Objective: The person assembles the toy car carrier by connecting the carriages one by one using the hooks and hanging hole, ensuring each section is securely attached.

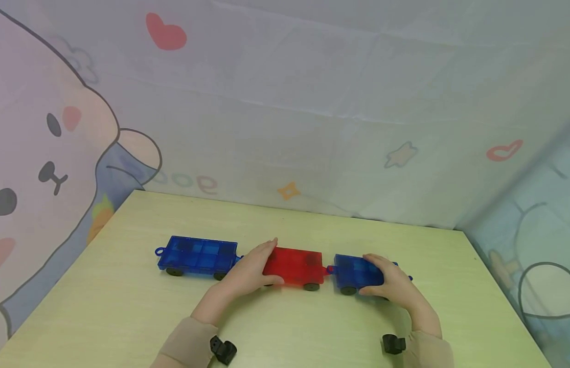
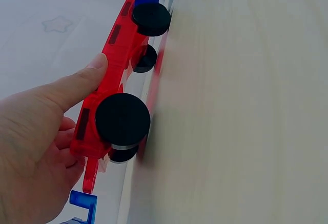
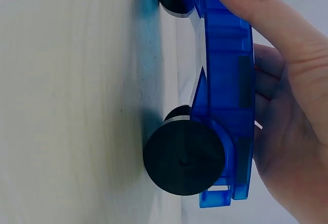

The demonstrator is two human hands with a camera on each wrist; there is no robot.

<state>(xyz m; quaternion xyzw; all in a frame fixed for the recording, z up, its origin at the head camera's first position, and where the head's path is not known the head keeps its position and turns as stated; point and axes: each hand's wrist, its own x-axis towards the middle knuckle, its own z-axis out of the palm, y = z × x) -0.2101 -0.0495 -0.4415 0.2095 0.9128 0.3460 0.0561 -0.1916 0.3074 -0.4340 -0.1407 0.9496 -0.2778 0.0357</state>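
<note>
A red toy train car (image 1: 296, 267) with black wheels stands mid-table, see-through like the others. My left hand (image 1: 250, 270) grips its left end, thumb along the near side in the left wrist view (image 2: 102, 80). To its right is a shorter-looking blue train car (image 1: 354, 271), held by my right hand (image 1: 397, 283) with thumb near and fingers over the far side. Between these two cars, the red hitch overlaps the blue ring (image 1: 331, 269). A second blue train car (image 1: 197, 257) sits at the left, its right hitch partly behind my left hand.
The cars form a row across the pale wooden table (image 1: 312, 327). Behind it hangs a printed cloth backdrop (image 1: 285, 102), with another cloth at the right (image 1: 551, 230). Small black wrist cameras (image 1: 224, 350) sit at both sleeves.
</note>
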